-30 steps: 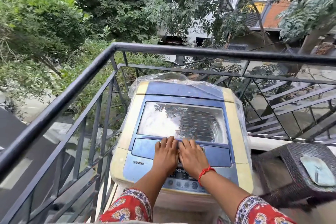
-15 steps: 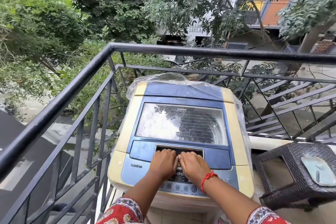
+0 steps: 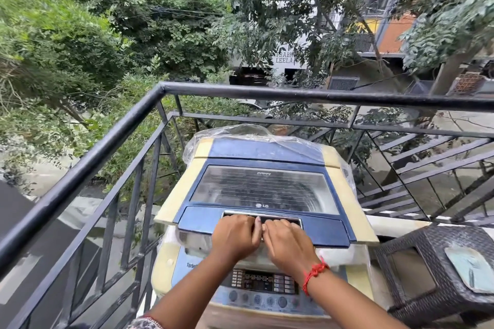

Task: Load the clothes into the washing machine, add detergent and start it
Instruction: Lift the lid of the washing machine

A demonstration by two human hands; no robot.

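Note:
A cream and blue top-loading washing machine (image 3: 171,270) stands in the balcony corner, partly wrapped in clear plastic. Its blue lid (image 3: 264,189) with a glass window is lifted at the front edge, and a gap shows beneath it. My left hand (image 3: 235,238) and my right hand (image 3: 288,243) sit side by side with fingers hooked into the lid's handle recess. The control panel (image 3: 264,286) with buttons lies just below my wrists. No clothes or detergent are visible.
A black metal railing (image 3: 112,147) encloses the machine on the left and behind. A dark wicker stool (image 3: 433,275) with a pale cloth (image 3: 473,270) on top stands to the right. Trees and buildings lie beyond.
Both hands slid back from the glass to the handle recess, gripped it, and raised the lid's front edge. The control panel has come into full view.

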